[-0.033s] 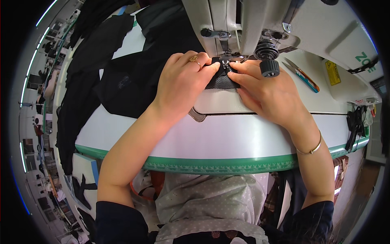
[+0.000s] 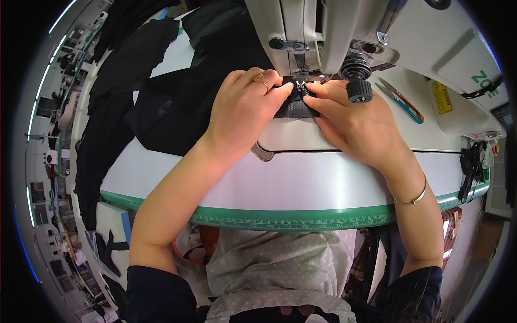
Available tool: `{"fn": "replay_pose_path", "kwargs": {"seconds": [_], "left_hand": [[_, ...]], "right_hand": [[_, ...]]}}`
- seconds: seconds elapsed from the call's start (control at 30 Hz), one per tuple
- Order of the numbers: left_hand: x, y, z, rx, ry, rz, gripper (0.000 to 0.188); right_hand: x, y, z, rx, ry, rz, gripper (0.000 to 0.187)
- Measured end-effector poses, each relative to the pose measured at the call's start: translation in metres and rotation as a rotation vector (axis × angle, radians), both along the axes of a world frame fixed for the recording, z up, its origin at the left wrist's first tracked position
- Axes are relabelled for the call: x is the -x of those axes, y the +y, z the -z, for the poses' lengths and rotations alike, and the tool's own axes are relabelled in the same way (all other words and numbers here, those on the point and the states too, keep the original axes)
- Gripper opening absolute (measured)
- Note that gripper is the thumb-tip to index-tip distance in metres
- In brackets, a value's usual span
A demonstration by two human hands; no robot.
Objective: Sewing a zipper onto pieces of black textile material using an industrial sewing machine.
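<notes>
A black fabric piece with a mesh edge (image 2: 298,110) lies under the presser foot (image 2: 301,85) of a white sewing machine (image 2: 336,27). To the left of the foot, my left hand (image 2: 241,110) grips the fabric, its curled fingers pressed together and the thumb close to the foot. My right hand (image 2: 360,121) holds the same piece from the right, thumb and fingertips pressing it beside the foot. Part of that hand is behind the machine's round black knob (image 2: 359,91). The needle tip is too small to make out.
More black cloth (image 2: 169,116) spreads over the table's left side and hangs off its edge. Thread snips (image 2: 403,101) with teal and orange handles lie right of my right hand. A green measuring strip (image 2: 291,219) lines the front edge. Black strips (image 2: 472,168) hang at far right.
</notes>
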State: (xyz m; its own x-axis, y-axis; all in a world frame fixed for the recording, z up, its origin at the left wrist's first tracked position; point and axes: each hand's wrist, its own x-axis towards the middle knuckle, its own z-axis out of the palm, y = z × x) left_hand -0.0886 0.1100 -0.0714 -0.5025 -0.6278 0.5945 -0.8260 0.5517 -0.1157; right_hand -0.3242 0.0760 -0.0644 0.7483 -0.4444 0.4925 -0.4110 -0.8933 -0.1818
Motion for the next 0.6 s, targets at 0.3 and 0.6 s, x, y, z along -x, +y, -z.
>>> {"fn": "replay_pose_path", "kwargs": {"seconds": [0.3,0.6], "left_hand": [[-0.0009,-0.0046,0.0003,0.068,-0.076,0.076,0.013],[-0.0032,-0.0033,-0.0009,0.066,-0.117,0.114,0.014]], "right_hand": [[-0.0049,0.0002,0.0013,0.025,-0.101,0.005,0.025],[-0.0024,0.0017,0.0002,0.002,0.011,0.03,0.037]]}}
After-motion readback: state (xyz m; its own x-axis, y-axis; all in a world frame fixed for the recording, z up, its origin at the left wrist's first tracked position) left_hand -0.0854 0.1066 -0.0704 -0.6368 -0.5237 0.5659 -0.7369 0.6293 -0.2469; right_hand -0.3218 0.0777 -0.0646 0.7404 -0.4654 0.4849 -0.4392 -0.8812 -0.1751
